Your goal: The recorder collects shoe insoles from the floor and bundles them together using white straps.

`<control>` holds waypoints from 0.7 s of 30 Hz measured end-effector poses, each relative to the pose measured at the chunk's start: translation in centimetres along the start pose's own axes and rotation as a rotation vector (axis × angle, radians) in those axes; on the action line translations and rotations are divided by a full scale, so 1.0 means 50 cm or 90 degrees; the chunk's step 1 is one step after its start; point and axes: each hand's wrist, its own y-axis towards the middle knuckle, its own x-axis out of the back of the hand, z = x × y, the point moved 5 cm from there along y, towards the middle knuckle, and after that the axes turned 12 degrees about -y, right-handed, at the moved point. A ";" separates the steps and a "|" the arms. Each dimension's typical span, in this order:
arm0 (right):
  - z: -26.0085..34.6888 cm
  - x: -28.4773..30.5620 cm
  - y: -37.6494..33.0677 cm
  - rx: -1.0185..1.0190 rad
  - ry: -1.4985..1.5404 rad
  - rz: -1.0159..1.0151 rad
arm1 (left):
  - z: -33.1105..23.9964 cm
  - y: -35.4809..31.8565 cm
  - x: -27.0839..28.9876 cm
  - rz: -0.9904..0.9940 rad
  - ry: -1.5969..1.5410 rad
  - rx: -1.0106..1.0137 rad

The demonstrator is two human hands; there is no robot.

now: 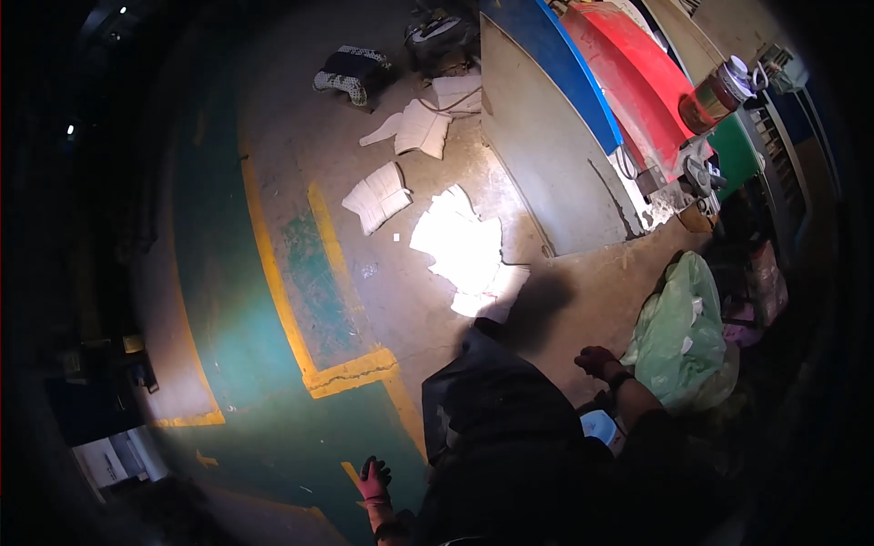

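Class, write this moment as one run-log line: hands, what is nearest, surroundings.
left hand: gloved, free, above green floor | right hand: gloved, free, beside green plastic bag | white paper stacks on floor ahead

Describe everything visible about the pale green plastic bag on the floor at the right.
The pale green plastic bag looks thin, translucent and crumpled, bulging as if stuffed, with whitish scraps showing through. It sits slumped on the concrete floor below the cluttered workbench. The right hand, in a dark red glove, is just beside its lower left edge; contact cannot be told.

gloved hands (374, 480) (596, 361) empty, near green bag (678, 332)
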 end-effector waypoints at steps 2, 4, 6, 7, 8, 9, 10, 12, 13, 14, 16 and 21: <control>0.136 0.025 0.007 -0.009 0.194 -0.036 | -0.118 0.054 -0.020 -0.021 0.100 -0.003; 0.177 0.041 0.006 -0.050 0.351 -0.072 | -0.221 0.120 -0.058 0.020 0.217 0.016; 0.224 0.011 0.035 -0.047 0.406 -0.097 | -0.340 0.228 -0.081 0.054 0.315 0.048; 0.238 -0.005 0.027 -0.086 0.444 -0.110 | -0.407 0.265 -0.119 0.086 0.360 0.019; 0.224 -0.052 0.038 -0.127 0.463 -0.158 | -0.468 0.314 -0.169 0.106 0.402 0.023; 0.211 -0.107 0.038 -0.174 0.480 -0.204 | -0.530 0.363 -0.222 0.126 0.446 0.029; 0.224 -0.161 0.026 -0.235 0.541 -0.209 | -0.595 0.406 -0.273 0.156 0.500 0.028; 0.301 -0.243 -0.009 -0.324 0.666 -0.199 | -0.737 0.517 -0.374 0.182 0.612 0.008; 0.360 -0.253 -0.035 -0.368 0.742 -0.162 | -0.805 0.577 -0.430 0.192 0.674 -0.002; 0.395 -0.316 -0.052 -0.424 0.785 -0.167 | -0.863 0.637 -0.509 0.175 0.740 -0.009; 0.492 -0.476 -0.105 -0.544 0.880 -0.136 | -0.969 0.712 -0.681 0.264 0.782 -0.052; 0.798 -0.664 -0.147 -0.635 0.855 -0.082 | -1.132 0.884 -1.111 0.377 0.889 -0.265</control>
